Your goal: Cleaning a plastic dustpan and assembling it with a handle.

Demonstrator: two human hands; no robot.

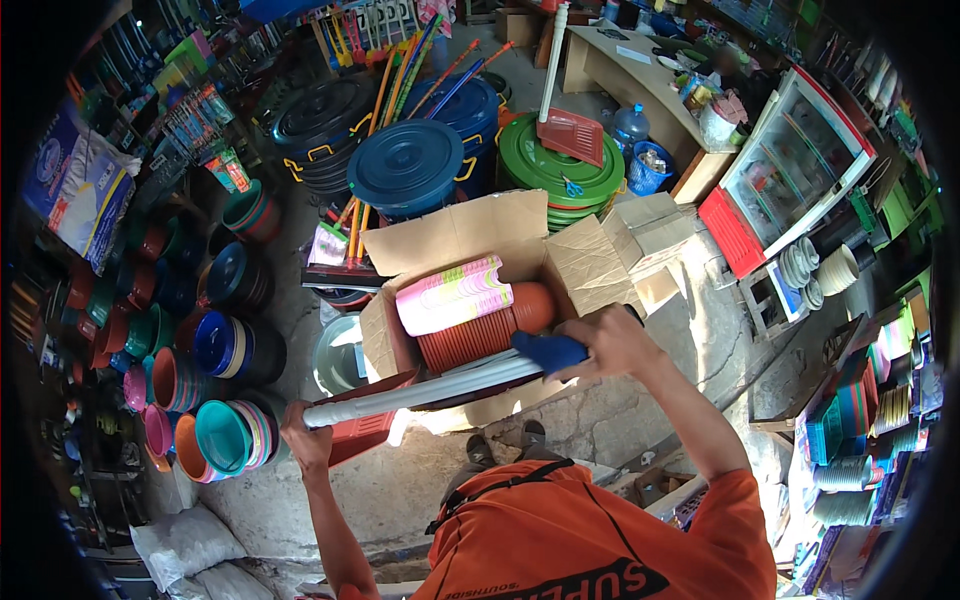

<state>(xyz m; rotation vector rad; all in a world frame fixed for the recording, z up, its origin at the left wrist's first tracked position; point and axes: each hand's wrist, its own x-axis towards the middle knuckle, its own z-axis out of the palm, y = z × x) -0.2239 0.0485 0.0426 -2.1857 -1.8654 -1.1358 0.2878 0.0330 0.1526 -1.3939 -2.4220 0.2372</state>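
Observation:
My left hand [306,440] is closed at the left end of a bundle of white poles [430,388], held slanting across the front of an open cardboard box. At its other end, my right hand [608,345] grips a dark blue piece [548,352], whose kind I cannot make out. A red dustpan [362,432] hangs below the poles beside my left hand. Inside the cardboard box [455,232] lie a stack of brown-red plastic pots [470,345] and a pink-and-yellow patterned stack [455,297]. The poles partly hide the box's near side.
Behind the box stand a blue lidded bin [405,165] and a green lidded bin [555,170]; a long-handled red dustpan [572,137] rests on the green one. Stacked basins [225,440] crowd the left. A glass-fronted case [795,170] leans at right, near a desk [640,90].

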